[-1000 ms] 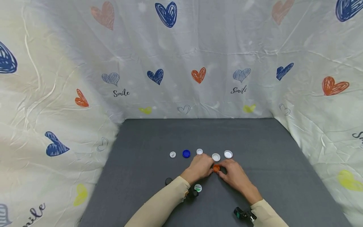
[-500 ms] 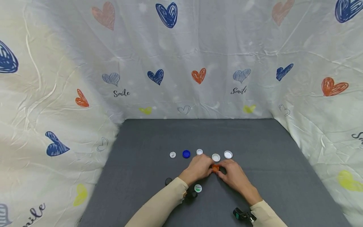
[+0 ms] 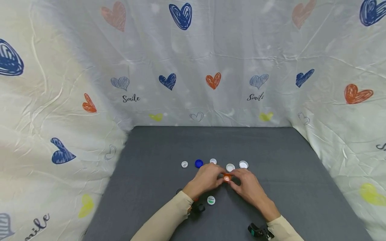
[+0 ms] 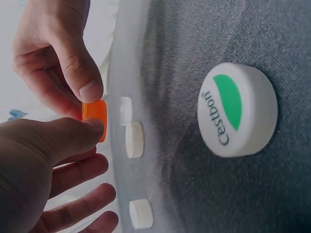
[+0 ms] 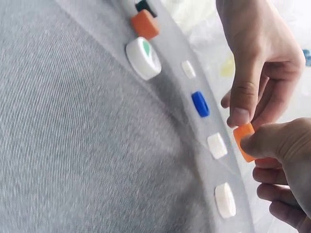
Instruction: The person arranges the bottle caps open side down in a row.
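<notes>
Between both hands is an orange bottle cap [image 3: 227, 177], pinched from the left by the thumb and fingers of my left hand [image 3: 206, 180] and from the right by those of my right hand [image 3: 248, 184]. In the head view the cap's round face, pale in the middle, points up toward the camera. Seen from the left wrist, the orange cap [image 4: 95, 116] is raised above the table, each thumb on its near side. The left hand's other fingers spread loosely below. A white cap with a green leaf and "Cestbon" print [image 4: 224, 110] lies near the left wrist.
Along the table's middle runs a row of caps: a small white cap [image 3: 184, 164], a blue cap [image 3: 198, 163] and several more white ones. A second orange cap [image 5: 145, 24] and a black cap [image 5: 146, 8] lie beyond the Cestbon cap. A heart-print curtain [image 3: 193, 60] surrounds the grey table [image 3: 169, 144].
Both hands have shifted the orange cap slightly left, and its face has turned to show a pale middle. The left forearm moved left, uncovering part of the second orange cap.
</notes>
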The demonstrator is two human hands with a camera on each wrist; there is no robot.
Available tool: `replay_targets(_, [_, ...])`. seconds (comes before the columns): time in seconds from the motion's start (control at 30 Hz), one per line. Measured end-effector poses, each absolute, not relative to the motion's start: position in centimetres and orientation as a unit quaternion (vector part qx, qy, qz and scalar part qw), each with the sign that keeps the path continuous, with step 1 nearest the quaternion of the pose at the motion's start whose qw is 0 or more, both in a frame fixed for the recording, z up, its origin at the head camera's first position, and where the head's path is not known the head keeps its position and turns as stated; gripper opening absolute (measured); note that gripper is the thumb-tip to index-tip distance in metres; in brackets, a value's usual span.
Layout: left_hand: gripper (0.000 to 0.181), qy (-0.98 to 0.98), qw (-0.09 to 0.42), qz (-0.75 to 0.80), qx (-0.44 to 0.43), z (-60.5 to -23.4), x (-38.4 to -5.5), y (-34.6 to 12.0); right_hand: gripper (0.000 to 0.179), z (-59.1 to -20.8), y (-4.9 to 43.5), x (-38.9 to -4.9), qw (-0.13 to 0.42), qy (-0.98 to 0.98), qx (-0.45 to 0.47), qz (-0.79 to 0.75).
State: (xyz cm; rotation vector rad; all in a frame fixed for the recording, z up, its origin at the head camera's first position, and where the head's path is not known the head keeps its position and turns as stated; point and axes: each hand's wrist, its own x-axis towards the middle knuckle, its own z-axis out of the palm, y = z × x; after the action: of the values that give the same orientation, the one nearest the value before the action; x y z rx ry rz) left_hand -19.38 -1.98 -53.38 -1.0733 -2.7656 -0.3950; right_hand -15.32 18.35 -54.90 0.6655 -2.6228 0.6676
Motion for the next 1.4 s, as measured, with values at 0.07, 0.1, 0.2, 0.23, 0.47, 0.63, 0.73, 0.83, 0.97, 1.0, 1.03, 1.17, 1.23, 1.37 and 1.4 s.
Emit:
replay_targets(0.07, [0.023, -0.923, 0.081, -0.129, -0.355, -53.0, -19.0, -2.4, 0.029, -54.6, 18.1, -15.1, 0.184, -0.922, 0.242, 0.241])
replay_targets(0.1, [0.023, -0.923, 0.084, -0.127, -0.353, -52.7, -18.8, -2.6, 0.030, -54.4, 18.0, -15.1, 0.188, -0.919, 0.246, 0.243])
replay_targets(0.2, [0.022, -0.921, 0.098, -0.132, -0.354, -52.0, -18.3, -3.3, 0.031, -53.8, 17.7, -14.8, 0.200, -0.912, 0.255, 0.250])
replay_targets(0.23, [0.021, -0.919, 0.104, -0.134, -0.356, -51.8, -18.1, -3.5, 0.031, -53.6, 17.5, -14.8, 0.203, -0.910, 0.259, 0.253])
replay_targets(0.47, [0.019, -0.910, 0.144, -0.141, -0.363, -50.7, -17.1, -5.0, 0.032, -52.1, 16.6, -14.3, 0.205, -0.900, 0.279, 0.264])
replay_targets(0.63, [0.020, -0.905, 0.156, -0.156, -0.364, -50.2, -16.5, -5.8, 0.033, -51.8, 15.9, -14.2, 0.217, -0.891, 0.287, 0.276])
replay_targets(0.73, [0.023, -0.901, 0.168, -0.166, -0.365, -50.0, -16.1, -6.4, 0.034, -51.7, 15.5, -14.1, 0.225, -0.883, 0.295, 0.288])
replay_targets(0.83, [0.024, -0.895, 0.184, -0.177, -0.366, -50.0, -15.6, -7.0, 0.034, -51.6, 15.1, -13.9, 0.220, -0.876, 0.303, 0.304])
replay_targets(0.97, [0.025, -0.892, 0.191, -0.194, -0.362, -50.2, -15.1, -7.5, 0.033, -51.7, 14.7, -13.7, 0.212, -0.870, 0.309, 0.320])
replay_targets(1.0, [0.025, -0.891, 0.191, -0.199, -0.360, -50.3, -15.1, -7.6, 0.033, -51.8, 14.6, -13.7, 0.211, -0.870, 0.309, 0.322])
replay_targets(1.03, [0.025, -0.891, 0.190, -0.207, -0.358, -50.4, -15.0, -7.7, 0.033, -51.8, 14.6, -13.7, 0.211, -0.868, 0.310, 0.325])
replay_targets(1.17, [0.025, -0.889, 0.189, -0.231, -0.348, -50.6, -14.8, -8.0, 0.033, -51.8, 14.3, -13.6, 0.208, -0.867, 0.310, 0.332])
replay_targets(1.23, [0.025, -0.888, 0.191, -0.237, -0.346, -50.7, -14.8, -8.1, 0.034, -51.7, 14.3, -13.6, 0.209, -0.866, 0.310, 0.333])
replay_targets(1.37, [0.026, -0.886, 0.192, -0.242, -0.345, -50.7, -14.6, -8.3, 0.035, -51.8, 14.1, -13.6, 0.211, -0.864, 0.310, 0.335])
replay_targets(1.4, [0.025, -0.886, 0.191, -0.245, -0.345, -50.7, -14.6, -8.3, 0.035, -51.7, 14.1, -13.6, 0.213, -0.863, 0.311, 0.337])
